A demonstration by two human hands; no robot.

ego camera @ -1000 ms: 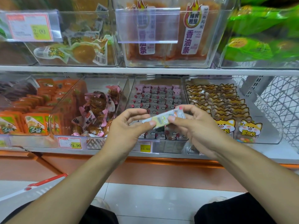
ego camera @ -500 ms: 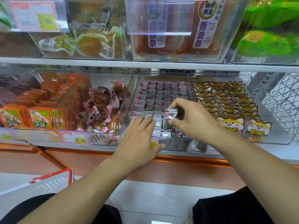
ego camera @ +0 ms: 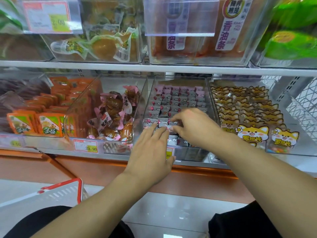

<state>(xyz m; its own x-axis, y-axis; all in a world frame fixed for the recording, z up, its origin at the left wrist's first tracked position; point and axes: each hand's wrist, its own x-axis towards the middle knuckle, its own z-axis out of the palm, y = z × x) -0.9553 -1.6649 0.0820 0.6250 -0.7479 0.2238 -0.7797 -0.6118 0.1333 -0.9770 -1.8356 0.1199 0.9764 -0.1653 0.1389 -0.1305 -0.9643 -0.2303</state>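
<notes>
Head view, grip: your right hand (ego camera: 195,129) pinches a small silver-and-pink wrapped candy (ego camera: 167,127) between thumb and forefinger, with the other fingers curled.
Candy: it sits low in the front rows of the clear plastic bin (ego camera: 148,103), touching its neighbours.
Left hand: your left hand (ego camera: 151,152) lies flat just left of the grip, its straight fingers resting on the front candies and holding nothing.
Beyond the grip: neat rows of matching pink-and-silver candies (ego camera: 180,98) fill the bin.
Right of the grip: yellow fox-face snack packets (ego camera: 250,133).
Left of the grip: brown pink-wrapped snacks (ego camera: 113,114), then orange foil packets (ego camera: 49,124).
Below-left of the grip: white plastic basket with a red rim (ego camera: 65,191).
</notes>
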